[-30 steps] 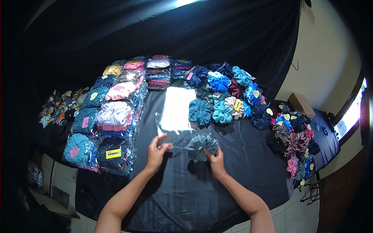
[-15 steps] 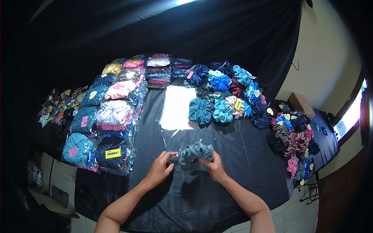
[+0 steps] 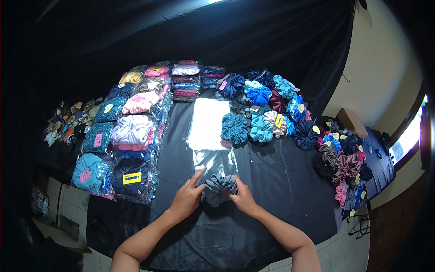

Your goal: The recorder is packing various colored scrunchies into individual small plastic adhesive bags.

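Observation:
A grey-green scrunchie of gathered cloth is between my hands, low over the black cloth. My right hand grips its right side, fingers closed round the folds. At its left edge is my left hand, thumb against the fabric and index finger stretched forward; its other fingertips are partly hidden. Just beyond the scrunchie lies a clear plastic bag, flat and shiny, its near end by my left index finger. It extends from a bright white stack of flat sheets or bags.
Bagged scrunchies stand in stacked rows at left and far middle. Loose scrunchies with tags are heaped at far right, and another pile sits further right. Small scraps lie far left. A cardboard box stands behind the right pile.
The scrunchie has moved slightly left and down, turning in my right hand. My left index finger has stretched forward from a pinch. More of the clear bag now shows.

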The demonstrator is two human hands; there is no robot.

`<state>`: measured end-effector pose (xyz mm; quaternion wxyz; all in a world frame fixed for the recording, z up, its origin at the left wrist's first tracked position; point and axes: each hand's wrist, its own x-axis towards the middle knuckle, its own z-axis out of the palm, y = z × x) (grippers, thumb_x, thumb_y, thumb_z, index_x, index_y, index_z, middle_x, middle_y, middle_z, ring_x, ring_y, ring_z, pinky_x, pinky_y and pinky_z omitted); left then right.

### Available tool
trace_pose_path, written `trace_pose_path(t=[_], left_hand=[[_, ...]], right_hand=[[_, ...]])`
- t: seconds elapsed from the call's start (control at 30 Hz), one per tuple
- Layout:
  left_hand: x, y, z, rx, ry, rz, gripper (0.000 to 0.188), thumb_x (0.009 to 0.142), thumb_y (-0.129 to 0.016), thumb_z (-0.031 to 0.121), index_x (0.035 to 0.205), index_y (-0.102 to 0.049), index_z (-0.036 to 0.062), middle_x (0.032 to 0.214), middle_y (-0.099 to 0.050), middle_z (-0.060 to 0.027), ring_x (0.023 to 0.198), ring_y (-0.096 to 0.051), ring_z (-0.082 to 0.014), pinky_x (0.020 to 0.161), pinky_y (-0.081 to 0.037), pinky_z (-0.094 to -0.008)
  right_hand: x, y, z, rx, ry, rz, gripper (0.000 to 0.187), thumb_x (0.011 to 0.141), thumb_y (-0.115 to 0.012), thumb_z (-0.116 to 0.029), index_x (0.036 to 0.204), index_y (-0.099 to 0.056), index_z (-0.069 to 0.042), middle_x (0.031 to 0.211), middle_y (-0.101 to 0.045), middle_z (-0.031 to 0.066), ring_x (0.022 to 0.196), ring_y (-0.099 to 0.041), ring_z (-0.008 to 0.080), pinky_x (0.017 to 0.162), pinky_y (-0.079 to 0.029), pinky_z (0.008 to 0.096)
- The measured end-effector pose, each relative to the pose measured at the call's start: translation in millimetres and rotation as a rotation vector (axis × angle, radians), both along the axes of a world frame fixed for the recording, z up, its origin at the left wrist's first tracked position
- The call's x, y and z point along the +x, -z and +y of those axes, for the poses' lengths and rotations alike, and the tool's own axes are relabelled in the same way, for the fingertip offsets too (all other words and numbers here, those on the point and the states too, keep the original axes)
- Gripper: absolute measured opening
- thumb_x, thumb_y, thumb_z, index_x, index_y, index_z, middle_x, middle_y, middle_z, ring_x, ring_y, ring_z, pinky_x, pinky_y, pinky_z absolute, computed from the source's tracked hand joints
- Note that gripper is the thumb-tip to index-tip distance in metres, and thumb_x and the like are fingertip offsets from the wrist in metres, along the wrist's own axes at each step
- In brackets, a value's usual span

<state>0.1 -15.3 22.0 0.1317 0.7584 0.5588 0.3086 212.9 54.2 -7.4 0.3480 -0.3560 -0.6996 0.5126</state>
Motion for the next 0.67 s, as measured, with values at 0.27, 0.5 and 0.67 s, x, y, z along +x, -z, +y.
trace_pose_path(t=[0.27,0.5,0.67], left_hand=[[-4,9,3,0.057,0.046,0.066,0.021,0.074,-0.058,-0.008,0.094,-0.058,-0.0013,0.142,-0.048,-0.0079,0.095,-0.057,-0.0305,0.085,-0.049,-0.0385],[-6,9,6,0.011,0.067,-0.037,0.021,0.072,-0.061,-0.008,0.091,-0.057,-0.0021,0.142,-0.048,-0.0054,0.092,-0.056,-0.031,0.083,-0.049,-0.0393],[-5,11,7,-0.005,0.069,-0.128,0.037,0.075,-0.062,-0.006,0.112,-0.06,0.0019,0.144,-0.046,-0.0057,0.099,-0.057,-0.0316,0.088,-0.048,-0.0381]], right_hand=[[-1,-7,0,0.114,0.008,-0.103,0.038,0.083,-0.07,-0.003,0.116,-0.051,-0.003,0.1,-0.065,0.0097,0.096,-0.063,0.0151,0.083,-0.048,0.0303],[-2,-14,-6,0.424,0.03,-0.259,0.057,0.085,-0.071,-0.008,0.131,-0.038,-0.004,0.115,-0.058,0.0178,0.101,-0.062,0.035,0.084,-0.049,0.0377],[-3,-26,-12,0.72,0.048,-0.497,0.072,0.088,-0.069,-0.015,0.145,-0.026,-0.009,0.125,-0.055,0.0181,0.121,-0.053,0.0353,0.091,-0.046,0.0391]])
